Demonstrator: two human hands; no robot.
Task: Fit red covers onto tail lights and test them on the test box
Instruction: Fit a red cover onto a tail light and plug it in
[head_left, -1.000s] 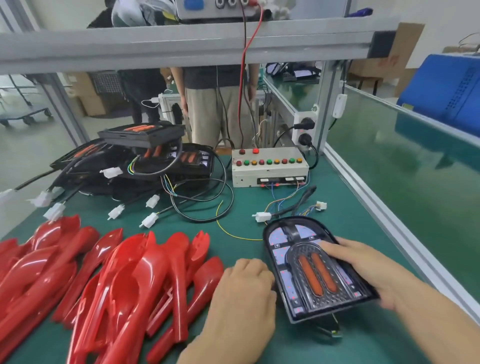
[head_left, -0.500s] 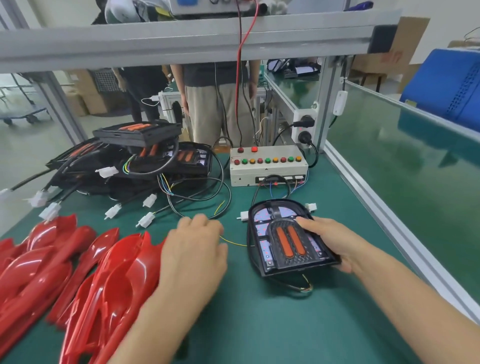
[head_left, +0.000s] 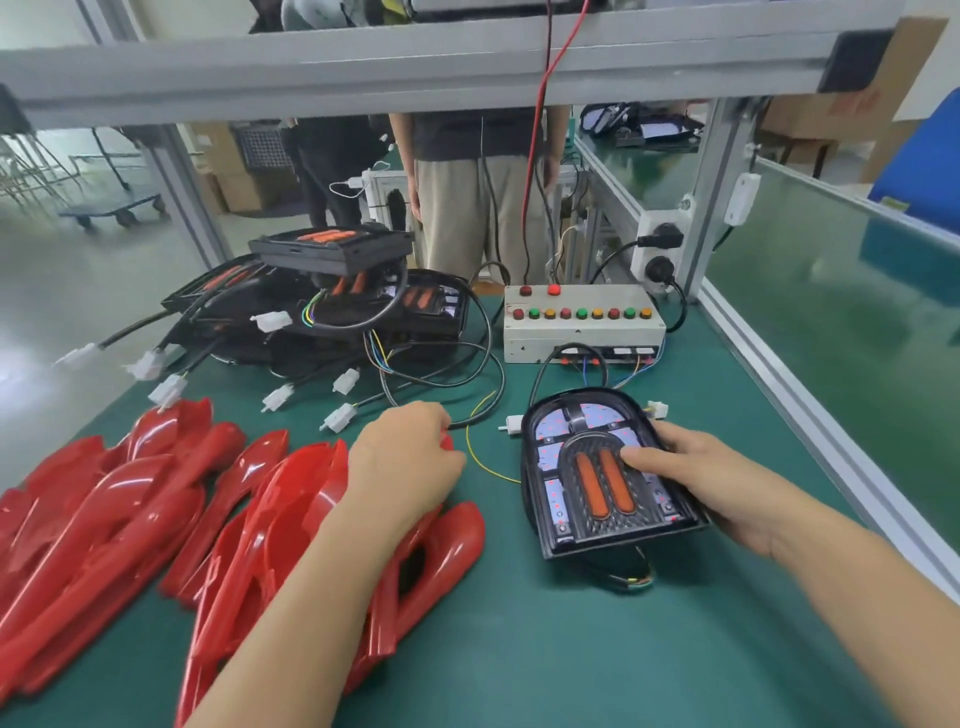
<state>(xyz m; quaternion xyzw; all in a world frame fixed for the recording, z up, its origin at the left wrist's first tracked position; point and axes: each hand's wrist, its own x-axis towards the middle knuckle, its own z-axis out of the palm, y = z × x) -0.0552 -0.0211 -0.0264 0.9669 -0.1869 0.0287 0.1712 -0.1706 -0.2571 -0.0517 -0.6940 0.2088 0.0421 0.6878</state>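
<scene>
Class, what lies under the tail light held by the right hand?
Under the tail light, a loop of its wires pokes out on the green mat. Anything else beneath is hidden.

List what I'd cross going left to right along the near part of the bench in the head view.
Red covers → left hand gripping a cover → yellow wire → tail light → right hand holding it → bench's aluminium rail.

Factory assembly line: green-matted workbench (head_left: 571, 649) in aluminium framing (head_left: 415, 67), button test box (head_left: 582, 325) centre, red covers (head_left: 130, 519) lower left, cardboard cartons (head_left: 852, 111) upper right.
</scene>
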